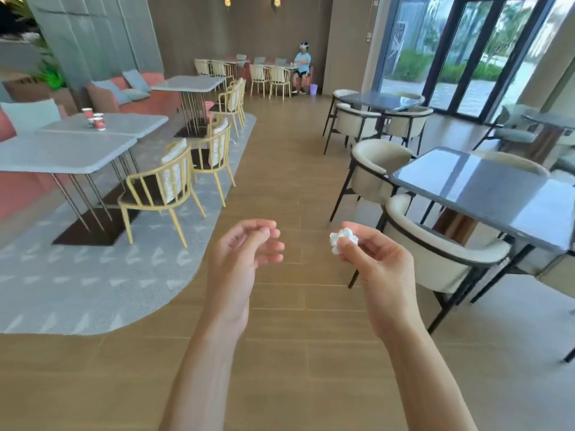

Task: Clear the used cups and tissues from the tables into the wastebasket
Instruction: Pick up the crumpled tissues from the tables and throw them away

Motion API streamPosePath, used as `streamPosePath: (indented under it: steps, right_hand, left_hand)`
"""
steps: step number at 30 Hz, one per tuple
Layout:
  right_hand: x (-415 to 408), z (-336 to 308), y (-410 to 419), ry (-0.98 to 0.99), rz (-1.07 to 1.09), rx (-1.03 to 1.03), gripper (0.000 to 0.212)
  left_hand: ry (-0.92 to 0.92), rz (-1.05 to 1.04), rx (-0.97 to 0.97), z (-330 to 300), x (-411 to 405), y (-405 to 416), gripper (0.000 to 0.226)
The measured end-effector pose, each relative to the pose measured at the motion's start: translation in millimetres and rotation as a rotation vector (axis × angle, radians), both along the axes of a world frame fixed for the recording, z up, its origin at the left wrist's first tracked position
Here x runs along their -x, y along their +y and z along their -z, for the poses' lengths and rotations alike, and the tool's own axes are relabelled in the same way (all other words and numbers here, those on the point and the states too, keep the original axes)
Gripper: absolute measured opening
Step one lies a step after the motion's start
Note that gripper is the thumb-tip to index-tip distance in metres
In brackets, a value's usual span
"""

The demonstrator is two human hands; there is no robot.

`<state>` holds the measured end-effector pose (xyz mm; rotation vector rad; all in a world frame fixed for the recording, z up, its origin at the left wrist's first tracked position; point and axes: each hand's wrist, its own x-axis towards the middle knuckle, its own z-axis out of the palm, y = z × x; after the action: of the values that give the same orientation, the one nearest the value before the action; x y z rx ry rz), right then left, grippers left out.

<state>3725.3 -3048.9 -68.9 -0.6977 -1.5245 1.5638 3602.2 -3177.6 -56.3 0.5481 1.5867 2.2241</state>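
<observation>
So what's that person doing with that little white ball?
Someone is tidying up a cafe. Their right hand pinches a crumpled white tissue, and their left hand holds nothing, with its fingers loosely curled. They stand in the aisle between the tables. A few red cups sit on a grey table on the left, not cleared yet. A small purple bin stands far off by the back wall; it may be the wastebasket, but that is hard to tell.

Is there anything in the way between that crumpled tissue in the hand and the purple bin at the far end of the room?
Nothing visible blocks it. The right hand pinches the tissue, and bare wooden floor runs between the table rows to the purple wastebasket beside the seated person.
</observation>
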Motion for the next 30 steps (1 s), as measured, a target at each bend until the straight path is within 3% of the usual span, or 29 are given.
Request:
streamPosePath:
  steps: [11,22,30]
  right_hand:
    - [153,25,229,0.020,0.097,0.099,0.013]
    - [351,-24,494,0.014,-0.073,0.000,0.011]
    - [506,14,624,-0.047,-0.154,0.010,0.009]
  left_hand:
    - [-0.018,0.106,0.082,25,158,240,0.020]
    - [-0.027,-0.059,0.023,-14,338,495,0.019]
    - [-0.097,-0.132,0.030,29,482,621,0.020]
